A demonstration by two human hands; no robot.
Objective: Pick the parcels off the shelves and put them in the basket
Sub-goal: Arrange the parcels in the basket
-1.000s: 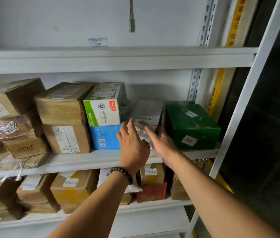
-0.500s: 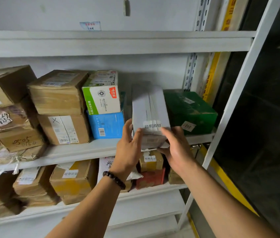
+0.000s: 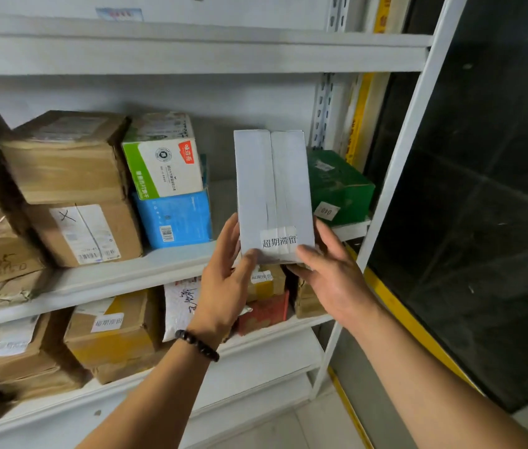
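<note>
A flat grey-white parcel (image 3: 272, 189) with a taped seam and a printed white label stands upright in front of the middle shelf (image 3: 110, 280), held between both hands. My left hand (image 3: 227, 280) grips its lower left edge, thumb on the front. On the other side, my right hand (image 3: 330, 273) grips the lower right corner. More parcels remain on the shelf: a green box (image 3: 337, 186), a green-and-white carton (image 3: 165, 157) on a blue packet (image 3: 175, 218), and brown cartons (image 3: 68, 163). No basket is in view.
The lower shelf (image 3: 275, 335) carries brown and yellow-taped cartons (image 3: 117, 338), a white mailer (image 3: 180, 303) and a red packet (image 3: 264, 312). A white upright post (image 3: 395, 176) bounds the rack on the right, with a dark glass panel (image 3: 483, 205) beyond it.
Both hands reached to the grey-white parcel on the middle shelf, took hold of it and drew it out and upright toward me. The view has dropped slightly.
</note>
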